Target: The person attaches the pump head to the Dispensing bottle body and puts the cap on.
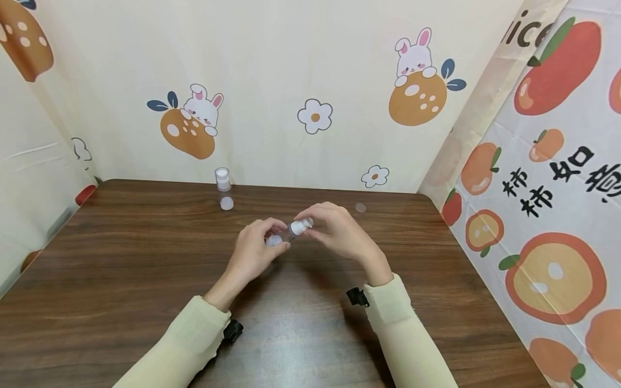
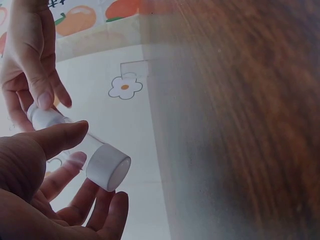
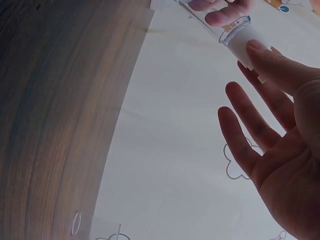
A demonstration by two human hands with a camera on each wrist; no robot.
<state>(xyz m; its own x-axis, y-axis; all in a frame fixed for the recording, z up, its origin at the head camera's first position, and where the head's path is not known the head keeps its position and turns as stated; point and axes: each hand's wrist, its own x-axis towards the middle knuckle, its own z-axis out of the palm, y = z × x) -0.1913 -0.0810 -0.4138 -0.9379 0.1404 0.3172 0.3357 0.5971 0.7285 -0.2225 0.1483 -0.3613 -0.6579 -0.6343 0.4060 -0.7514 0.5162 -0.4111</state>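
A small clear pump bottle point(image 1: 297, 226) with a white pump top and a white base is held tilted above the table by both hands. My left hand point(image 1: 256, 245) grips its clear body near the base point(image 2: 107, 167), thumb on one side and fingers on the other. At the upper end, my right hand point(image 1: 337, 229) pinches the white pump top point(image 3: 245, 45) between thumb and forefinger, with its other fingers spread loosely. Beyond the right hand, a clear cap point(image 1: 360, 207) rests on the table; its outline is faint.
A second clear bottle point(image 1: 226, 202) with a white top and base stands upright near the back edge of the brown wooden table point(image 1: 145, 258). A printed curtain point(image 1: 271, 70) hangs right behind the table, and another point(image 1: 543, 178) runs along the right side.
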